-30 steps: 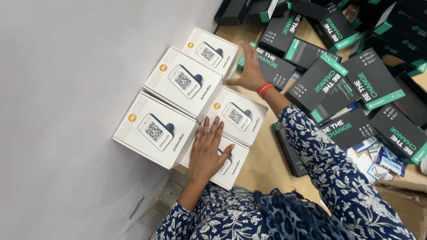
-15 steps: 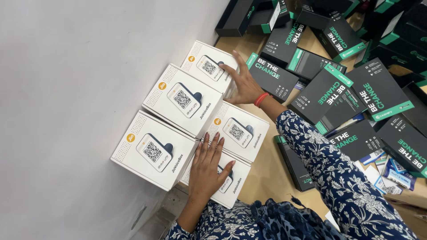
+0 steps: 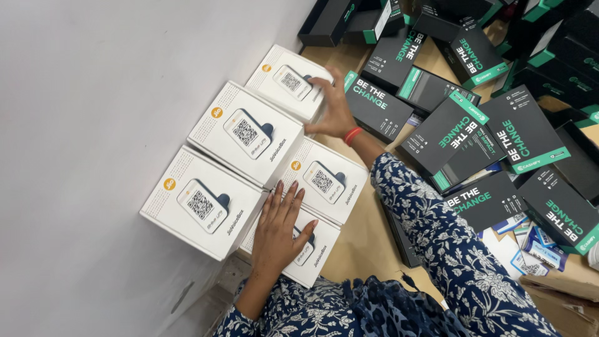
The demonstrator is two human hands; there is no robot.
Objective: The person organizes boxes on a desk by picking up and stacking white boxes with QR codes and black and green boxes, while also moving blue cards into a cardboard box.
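Nearest the camera: blue floral sleeves (image 3: 449, 262) on both arms. Left hand (image 3: 279, 229) laid flat, fingers (image 3: 284, 195) extended and close together, palm down on the nearest lower white box (image 3: 312, 253); pressing, not gripping. Fingertips touching the side of the front upper white box (image 3: 203, 203). Position on that box unchanged from half a second ago.

Just beyond: second lower white box (image 3: 324, 181), beside the middle upper white box (image 3: 246, 132). Upper boxes stacked against the grey wall (image 3: 93, 125), edges touching.

Farther: right hand (image 3: 331, 106) with an orange wristband (image 3: 352, 135), fingers curled partly over the near edge of the far white box (image 3: 288, 81), thumb below the edge, loosely gripping the box side. Compared with half a second ago: fingers lying less far across the printed top face, now bent around the box edge. Compared with one second ago: hand then open and held just beside the box, now in contact. Far white box located at the far end of the row, touching the middle upper white box and close to the wall.

Whole stack appearing slightly farther left in view than earlier; whether from box or camera motion cannot be told.

Farthest and to the right: many black-and-green boxes (image 3: 449, 131) lying scattered and overlapping on the brown surface (image 3: 365, 224), well apart from the left hand, near the right wrist.
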